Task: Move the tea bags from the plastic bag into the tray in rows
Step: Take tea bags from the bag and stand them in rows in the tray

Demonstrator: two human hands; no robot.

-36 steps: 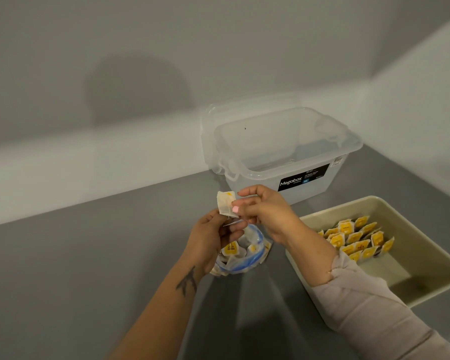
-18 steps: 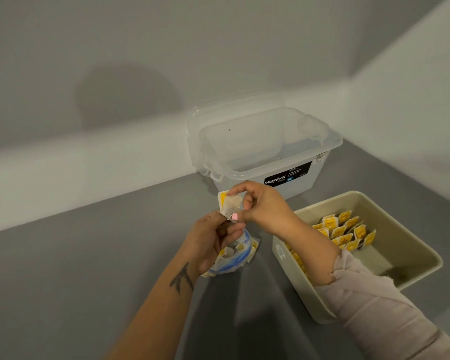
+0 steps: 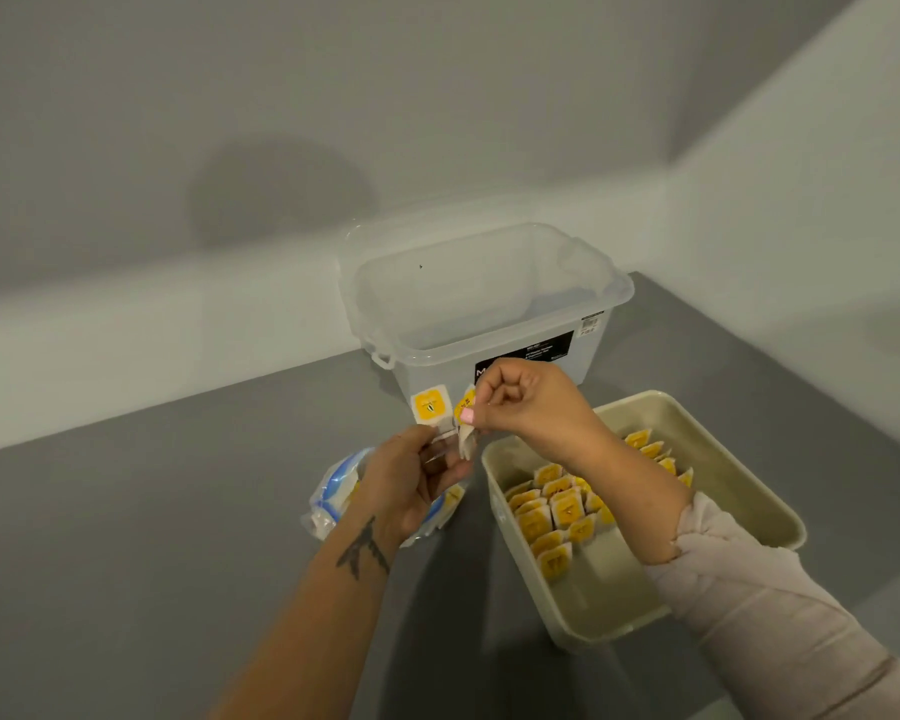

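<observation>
My left hand [image 3: 411,480] pinches a white tea bag with a yellow label [image 3: 430,405], held upright above the plastic bag [image 3: 333,491]. My right hand [image 3: 526,402] pinches a second tea bag [image 3: 467,426] just to the right of the first, edge-on to the camera. The clear plastic bag with blue print lies on the grey surface under my left hand and holds more tea bags. The beige tray [image 3: 759,506] sits to the right, with yellow-labelled tea bags [image 3: 562,511] standing in rows in it. My right forearm crosses over the tray.
A clear plastic storage box [image 3: 489,298] with a black label stands behind my hands, against the wall. The grey surface [image 3: 152,537] meets white walls at the back and right. The tray's near end [image 3: 609,600] holds no tea bags.
The two tea bags have come apart, one in each hand. The camera has shifted, so the tray and box sit closer and more to the centre.
</observation>
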